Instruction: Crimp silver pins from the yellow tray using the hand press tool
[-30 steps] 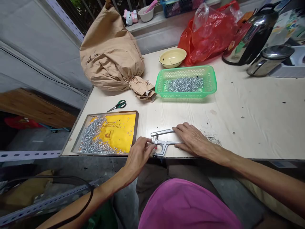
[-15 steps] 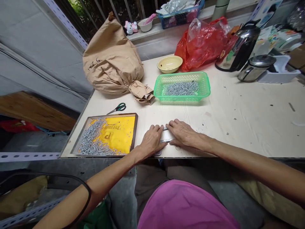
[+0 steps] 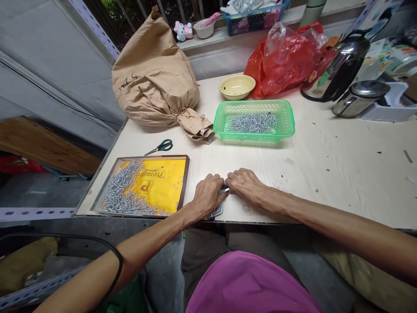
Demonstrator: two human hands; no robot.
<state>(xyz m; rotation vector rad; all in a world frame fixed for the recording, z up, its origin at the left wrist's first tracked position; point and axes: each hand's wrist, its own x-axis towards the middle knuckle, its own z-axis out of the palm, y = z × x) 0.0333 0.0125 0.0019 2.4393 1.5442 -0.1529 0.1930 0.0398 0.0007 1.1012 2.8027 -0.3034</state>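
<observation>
Right now, both hands are down at the near edge of the counter (image 3: 325,169), almost knuckle to knuckle over one metal tool (image 3: 217,212). Most of it is hidden, but a grey frame peeks out below the left hand (image 3: 207,194), right by the edge, and a short stretch of handle shows in the gap between the two. That left hand is curled, fingers bent over the tool, thumb lying along the near side. And the right hand (image 3: 246,184), it's folded tight too, fingers tucked in around the handle end; exactly how the fingertips sit, you cannot tell from up here.

Just left of them lies a shallow tray (image 3: 186,182), lined with a yellow sheet (image 3: 167,176), small silvery pieces (image 3: 120,191) heaped along its left and near sides. Beyond the tray, green-handled scissors (image 3: 166,145) lie flat. Farther back, a green basket (image 3: 254,138) carries more silvery pieces, with a cream bowl (image 3: 237,86) just behind it. A bulging paper sack (image 3: 153,82) fills the back left, a red plastic bag (image 3: 286,65) leans at the back, and a kettle (image 3: 345,65) stands beside that.
</observation>
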